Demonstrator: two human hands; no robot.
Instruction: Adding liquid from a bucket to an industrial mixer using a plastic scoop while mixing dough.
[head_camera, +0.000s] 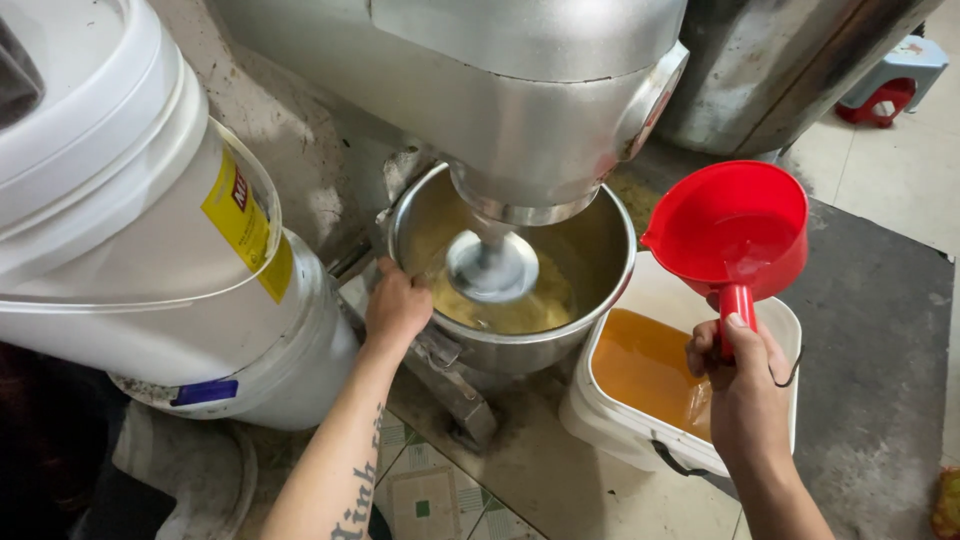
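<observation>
My right hand (738, 385) grips the handle of a red plastic scoop (735, 232), held upright above a white rectangular bucket (620, 415) of amber liquid. A little liquid lies in the scoop. My left hand (396, 308) rests closed on the near-left rim of a steel mixing bowl (600, 300) under a large metal mixer head (520, 110). Yellow batter fills the bowl around the blurred beater (492, 265).
Stacked white plastic buckets (130, 230) with a yellow label stand at the left, close to the bowl. A big metal drum (780, 60) is at the back right. A small blue and red stool (893, 80) sits on the tiled floor far right. Grey mat lies under the right side.
</observation>
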